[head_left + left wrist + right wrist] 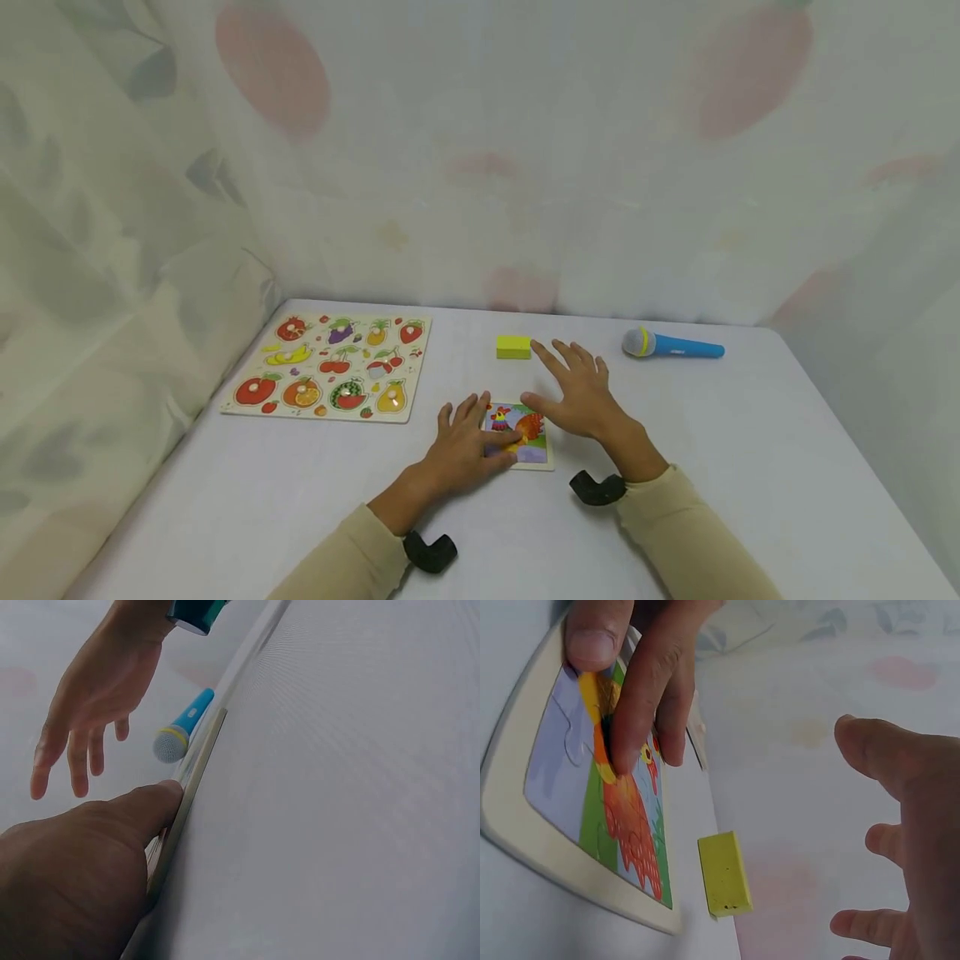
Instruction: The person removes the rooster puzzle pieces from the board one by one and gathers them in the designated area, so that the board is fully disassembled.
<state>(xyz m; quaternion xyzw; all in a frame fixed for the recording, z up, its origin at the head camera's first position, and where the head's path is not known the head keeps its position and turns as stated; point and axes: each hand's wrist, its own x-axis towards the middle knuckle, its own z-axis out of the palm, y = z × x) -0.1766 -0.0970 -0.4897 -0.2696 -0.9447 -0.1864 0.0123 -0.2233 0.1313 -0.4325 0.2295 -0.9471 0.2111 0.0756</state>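
A small framed jigsaw puzzle (534, 455) with a colourful rooster picture lies flat on the table in front of the person. My left hand (463, 450) rests over its left side, fingers stretched out. In the right wrist view, the left thumb and fingertips (626, 754) touch the picture near the rooster's yellow part. The left wrist view shows the puzzle's pale edge (196, 780) beside the left thumb. My right hand (581, 396) hovers at the puzzle's upper right, fingers spread, holding nothing. Just beyond its fingertips sits a yellow block (513, 347).
A wooden fruit puzzle board (315, 414) with knobbed pieces lies at the back left. At the back right is a blue toy microphone (686, 347) with a grey head. A white cloth covers the table (757, 442), and patterned curtains (480, 150) hang behind and beside it.
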